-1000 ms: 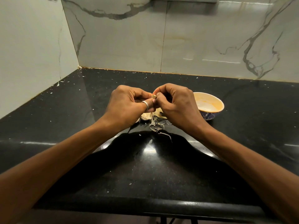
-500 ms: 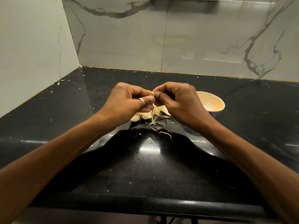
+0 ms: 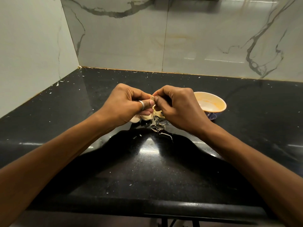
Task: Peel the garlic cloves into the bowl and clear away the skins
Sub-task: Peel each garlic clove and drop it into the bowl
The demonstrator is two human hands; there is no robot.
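Clove (image 3: 152, 97) sits in the air btwn both hands, above mid-surface; only a pale tip shows. L hand (image 3: 124, 107): fingers (image 3: 150, 103) curled, thumb & forefinger pinching the clove's left side. R hand (image 3: 180, 108): fingers curled too, pinching its right side. Can't tell skin from flesh there.

My read: the clove is v. light, firm but bruisable, and slick once bare. Its skin is papery & dry, tears in strips, clings. Best hold is the body w/ one hand, a nail under a loose edge at the tip w/ the other. Squeeze too hard & it may pop out.

Skins (image 3: 158, 128) lie in a small heap of curled strips just below the hands. Spare cloves (image 3: 135, 119) lie partly under L hand; they look unpeeled. Bowl (image 3: 213, 104) stands upright, right of R hand & partly hidden by it. Inside is orange-tinted; no clove visible in it.

Surface (image 3: 147, 169) is black glossy stone w/ a rounded near edge, glare patch mid, tiny white flakes all over. Those flakes prob. drift & stick, so fiddly to clear. Wall (image 3: 123, 46) is marble-look tile, far & left, w/ a corner far left.
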